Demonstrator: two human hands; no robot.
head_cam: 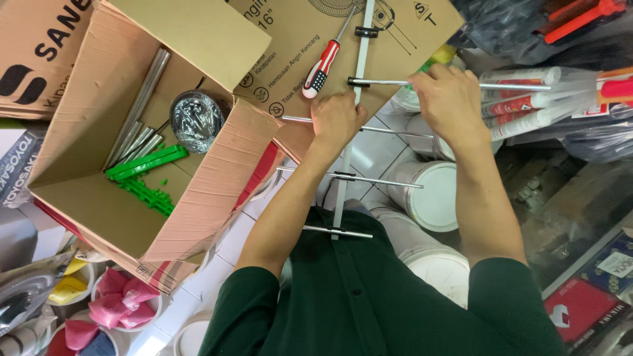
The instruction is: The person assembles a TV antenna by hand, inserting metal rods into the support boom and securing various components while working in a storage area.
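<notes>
A long white antenna boom (342,188) with several thin metal cross rods runs from my chest up across a flat cardboard box (343,46). My left hand (337,118) is closed around the boom at a cross rod. My right hand (448,99) grips a metal cross rod (382,82) near a black clamp on the boom. A screwdriver with a red, white and black handle (322,66) lies on the flat cardboard just left of the boom.
An open cardboard box (86,198) at left holds metal tubes (140,105), green plastic parts (146,173) and a wrapped coil (196,118). White buckets (432,198) stand below the boom. Sealant tubes (527,99) lie right; bags and tubs fill the lower left.
</notes>
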